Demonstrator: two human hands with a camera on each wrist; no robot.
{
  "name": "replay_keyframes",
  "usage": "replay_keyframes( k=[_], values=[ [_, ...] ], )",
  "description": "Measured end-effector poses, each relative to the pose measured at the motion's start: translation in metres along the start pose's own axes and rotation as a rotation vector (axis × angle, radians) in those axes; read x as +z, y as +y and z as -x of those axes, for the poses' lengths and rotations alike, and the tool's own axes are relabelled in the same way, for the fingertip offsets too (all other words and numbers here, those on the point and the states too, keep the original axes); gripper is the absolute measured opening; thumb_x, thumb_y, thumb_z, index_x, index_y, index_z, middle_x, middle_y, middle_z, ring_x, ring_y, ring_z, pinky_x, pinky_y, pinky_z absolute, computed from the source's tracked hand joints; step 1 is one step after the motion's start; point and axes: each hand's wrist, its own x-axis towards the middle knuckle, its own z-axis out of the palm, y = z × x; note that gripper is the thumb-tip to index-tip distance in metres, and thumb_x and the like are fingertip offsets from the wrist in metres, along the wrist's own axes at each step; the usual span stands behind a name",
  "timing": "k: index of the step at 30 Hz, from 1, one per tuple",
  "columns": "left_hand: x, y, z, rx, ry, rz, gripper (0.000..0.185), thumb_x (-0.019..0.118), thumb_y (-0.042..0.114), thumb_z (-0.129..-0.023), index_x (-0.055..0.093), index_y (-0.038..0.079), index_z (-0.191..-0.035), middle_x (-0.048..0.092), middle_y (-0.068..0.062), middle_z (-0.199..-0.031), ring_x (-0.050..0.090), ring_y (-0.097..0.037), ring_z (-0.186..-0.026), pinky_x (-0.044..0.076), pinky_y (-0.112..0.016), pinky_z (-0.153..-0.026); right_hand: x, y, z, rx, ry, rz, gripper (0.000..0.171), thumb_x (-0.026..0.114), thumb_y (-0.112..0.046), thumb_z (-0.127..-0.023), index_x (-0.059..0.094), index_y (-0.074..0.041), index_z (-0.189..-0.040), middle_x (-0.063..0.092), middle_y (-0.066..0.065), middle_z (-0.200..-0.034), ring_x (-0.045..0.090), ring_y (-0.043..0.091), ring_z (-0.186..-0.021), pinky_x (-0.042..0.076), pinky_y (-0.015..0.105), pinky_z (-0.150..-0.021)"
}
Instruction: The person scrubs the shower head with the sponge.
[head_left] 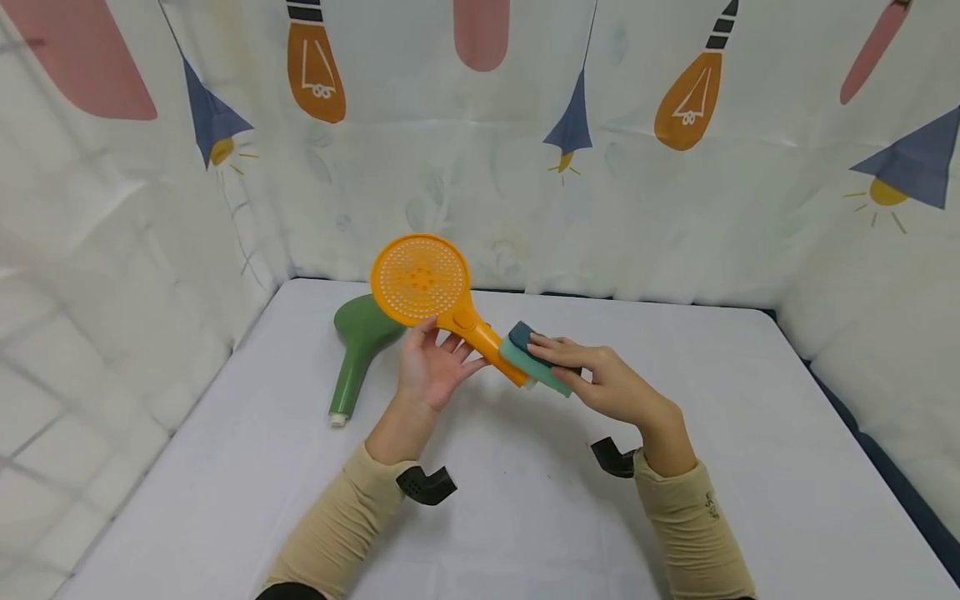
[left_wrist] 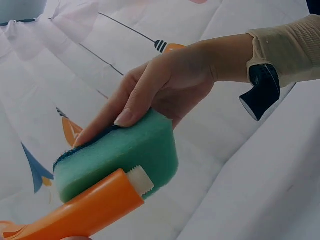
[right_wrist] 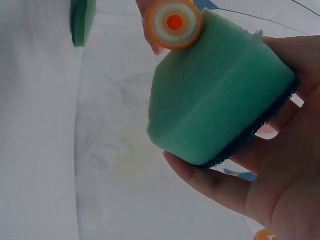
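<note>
The left hand (head_left: pixel 435 367) holds an orange shower head (head_left: pixel 431 287) by its handle above the counter (head_left: pixel 750 433), fingers curled round it in a loose grip, face tilted up. The right hand (head_left: pixel 607 383) pinches a green sponge (head_left: pixel 536 358) and presses it against the handle's end. A green shower head (head_left: pixel 358 346) lies on the counter just behind.

The orange shower head (head_left: pixel 422 279) hides the top of the green shower head (head_left: pixel 358 346) lying on the table. In the left wrist view the orange handle (left_wrist: pixel 85 212) runs off the bottom edge. The right hand (right_wrist: pixel 280 185) is cut by the right wrist view's edge, its thumb probably behind the sponge (right_wrist: pixel 215 90).
</note>
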Motion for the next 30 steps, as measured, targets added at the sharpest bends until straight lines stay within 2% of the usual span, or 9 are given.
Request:
replay_keyframes(
  k=[3, 7, 12, 15, 19, 21, 23, 26, 30],
  values=[
    [-0.001, -0.004, 0.001, -0.004, -0.003, -0.025, 0.037, 0.038, 0.026, -0.110, 0.040, 0.017, -0.146, 0.043, -0.013, -0.140, 0.041, -0.036, -0.132, 0.017, -0.071, -0.113, 0.007, -0.002, -0.004, -0.013, 0.037, 0.055, 0.042, 0.059, 0.002, -0.102, 0.059, -0.002, -0.144, 0.051, 0.014, -0.150, 0.041, 0.041, -0.142, 0.030, 0.056, -0.116],
    [-0.001, -0.013, 0.002, 0.000, -0.006, -0.067, 0.038, 0.042, 0.026, -0.111, 0.040, 0.016, -0.147, 0.044, -0.012, -0.137, 0.044, -0.035, -0.129, 0.020, -0.073, -0.110, 0.021, -0.008, -0.012, -0.051, 0.108, 0.245, 0.044, 0.063, 0.004, -0.098, 0.061, -0.003, -0.142, 0.051, 0.017, -0.149, 0.040, 0.049, -0.140, 0.032, 0.059, -0.113],
    [0.002, -0.023, 0.004, 0.019, 0.029, -0.079, 0.039, 0.053, 0.024, -0.109, 0.043, 0.016, -0.146, 0.045, -0.012, -0.139, 0.054, -0.030, -0.122, 0.025, -0.072, -0.109, 0.040, -0.015, -0.019, -0.206, 0.258, 0.484, 0.044, 0.077, 0.006, -0.086, 0.073, -0.005, -0.128, 0.062, 0.018, -0.138, 0.047, 0.057, -0.131, 0.042, 0.068, -0.101],
    [0.004, -0.027, 0.005, 0.037, 0.065, -0.103, 0.038, 0.055, 0.023, -0.108, 0.046, 0.018, -0.145, 0.046, -0.012, -0.138, 0.058, -0.026, -0.116, 0.033, -0.068, -0.108, 0.048, -0.019, -0.021, -0.277, 0.294, 0.568, 0.044, 0.083, 0.005, -0.080, 0.076, -0.006, -0.122, 0.065, 0.015, -0.135, 0.048, 0.056, -0.130, 0.044, 0.066, -0.098],
    [0.006, -0.028, 0.006, 0.051, 0.089, -0.140, 0.038, 0.054, 0.024, -0.109, 0.045, 0.020, -0.146, 0.047, -0.008, -0.137, 0.057, -0.022, -0.114, 0.050, -0.053, -0.099, 0.050, -0.022, -0.019, -0.277, 0.236, 0.640, 0.046, 0.085, 0.006, -0.078, 0.078, -0.009, -0.121, 0.064, 0.010, -0.137, 0.046, 0.051, -0.134, 0.042, 0.061, -0.104],
    [0.006, -0.026, 0.006, 0.057, 0.098, -0.138, 0.040, 0.053, 0.025, -0.109, 0.043, 0.021, -0.147, 0.047, -0.007, -0.136, 0.056, -0.022, -0.115, 0.051, -0.046, -0.095, 0.046, -0.025, -0.016, -0.260, 0.180, 0.644, 0.048, 0.085, 0.006, -0.077, 0.078, -0.012, -0.121, 0.064, 0.008, -0.138, 0.045, 0.049, -0.136, 0.040, 0.059, -0.106],
    [0.006, -0.022, 0.005, 0.067, 0.108, -0.125, 0.042, 0.054, 0.027, -0.108, 0.041, 0.021, -0.148, 0.047, -0.007, -0.137, 0.054, -0.023, -0.119, 0.047, -0.045, -0.100, 0.039, -0.027, -0.013, -0.240, 0.114, 0.635, 0.048, 0.085, 0.005, -0.078, 0.077, -0.012, -0.122, 0.064, 0.007, -0.138, 0.044, 0.047, -0.138, 0.038, 0.058, -0.109],
    [0.005, -0.016, 0.002, 0.093, 0.114, -0.098, 0.047, 0.055, 0.029, -0.108, 0.037, 0.021, -0.151, 0.046, -0.009, -0.140, 0.050, -0.027, -0.129, 0.033, -0.056, -0.114, 0.027, -0.028, -0.009, -0.203, 0.043, 0.593, 0.046, 0.084, 0.005, -0.079, 0.078, -0.012, -0.122, 0.064, 0.007, -0.138, 0.042, 0.046, -0.141, 0.036, 0.059, -0.111],
    [0.003, -0.011, 0.001, 0.101, 0.105, -0.074, 0.051, 0.054, 0.029, -0.108, 0.033, 0.022, -0.154, 0.044, -0.011, -0.144, 0.044, -0.030, -0.139, 0.021, -0.070, -0.113, 0.015, -0.025, -0.004, -0.162, 0.010, 0.504, 0.041, 0.081, 0.005, -0.083, 0.077, -0.009, -0.121, 0.063, 0.008, -0.138, 0.041, 0.047, -0.141, 0.035, 0.061, -0.112]
  ],
)
